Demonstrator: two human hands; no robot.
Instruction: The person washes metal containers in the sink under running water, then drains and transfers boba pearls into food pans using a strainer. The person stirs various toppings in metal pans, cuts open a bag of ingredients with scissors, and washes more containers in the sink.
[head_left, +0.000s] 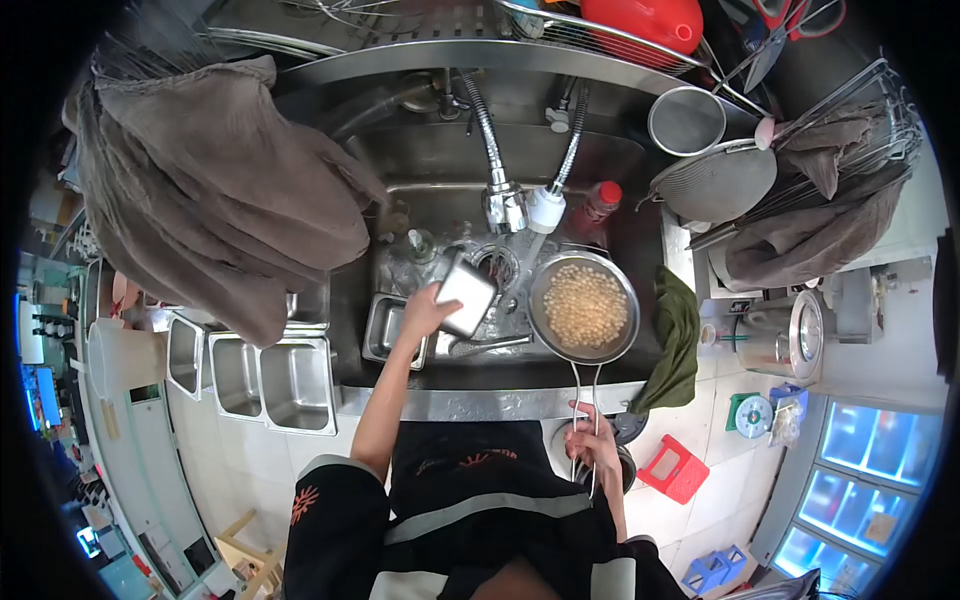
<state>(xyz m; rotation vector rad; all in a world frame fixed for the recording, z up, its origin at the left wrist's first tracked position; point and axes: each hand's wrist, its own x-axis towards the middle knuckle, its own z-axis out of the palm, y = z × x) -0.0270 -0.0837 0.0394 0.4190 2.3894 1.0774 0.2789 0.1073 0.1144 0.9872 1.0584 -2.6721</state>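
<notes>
My left hand [427, 308] is closed on a small metal container [467, 296] tilted over the sink, near the drain. My right hand [592, 437] grips the long wire handle of a round strainer [583, 352]. The strainer is held over the right part of the sink and holds many pale, round beans or similar pieces [586, 305]. Water runs from the white faucet head [545, 209] beside the strainer. A chrome faucet head [505, 207] hangs to its left. A rectangular metal pan [385, 329] stands in the sink, partly behind my left hand.
Metal pans [298, 385] sit left of the sink. A grey cloth [230, 180] hangs at the upper left, a green cloth [675, 340] over the sink's right edge. A red-capped bottle [597, 208] stands behind the strainer. Sieves [715, 182] are at the upper right.
</notes>
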